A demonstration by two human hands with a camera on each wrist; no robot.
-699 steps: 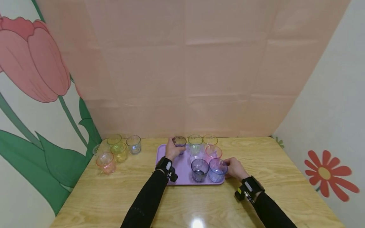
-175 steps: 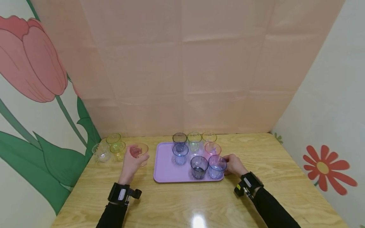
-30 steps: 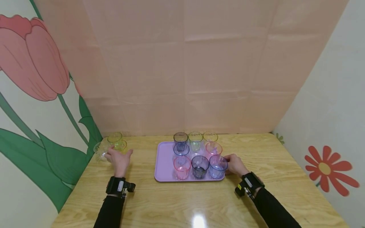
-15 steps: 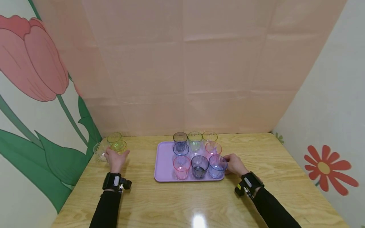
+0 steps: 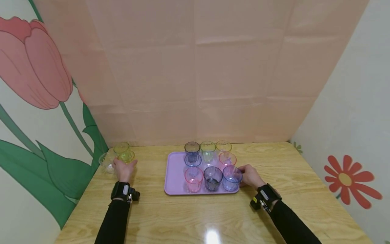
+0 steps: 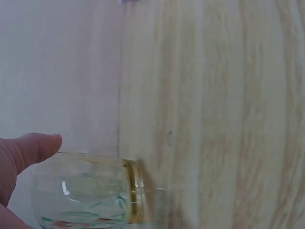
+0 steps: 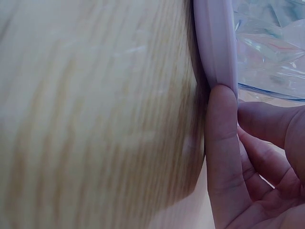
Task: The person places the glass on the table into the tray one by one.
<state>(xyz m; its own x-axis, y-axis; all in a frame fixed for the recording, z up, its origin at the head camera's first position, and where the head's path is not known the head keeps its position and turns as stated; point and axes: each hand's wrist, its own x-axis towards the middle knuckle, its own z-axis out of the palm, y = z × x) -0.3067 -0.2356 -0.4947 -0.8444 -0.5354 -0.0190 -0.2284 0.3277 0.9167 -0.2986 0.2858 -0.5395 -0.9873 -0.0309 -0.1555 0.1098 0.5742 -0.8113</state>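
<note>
In the head view my left hand (image 5: 123, 171) is at a yellow glass (image 5: 126, 156) on the table's left side, thumb on its right and fingers on its left. The left wrist view shows the thumb (image 6: 40, 145) along the wall of this glass (image 6: 90, 188). My right hand (image 5: 251, 177) pinches the right rim of a lilac tray (image 5: 173, 184); in the right wrist view a finger (image 7: 222, 143) lies against the rim's outside (image 7: 217, 43). Close by, a blue glass (image 5: 232, 179) stands on the tray, beside a grey glass (image 5: 213, 179) and a pink one (image 5: 193, 180).
Behind these stand more tinted glasses, including a dark one (image 5: 192, 148), a green one (image 5: 208, 149) and a red-rimmed one (image 5: 227, 159). Near my left hand are a clear glass (image 5: 106, 164) and another yellow-green glass (image 5: 121, 147). A paper-covered wall (image 5: 195, 84) borders the table's back.
Earlier my left hand held a pink glass beside the tray; that glass now stands at the tray's front. My left hand has since settled around the yellow glass. The right hand stays at the rim.
</note>
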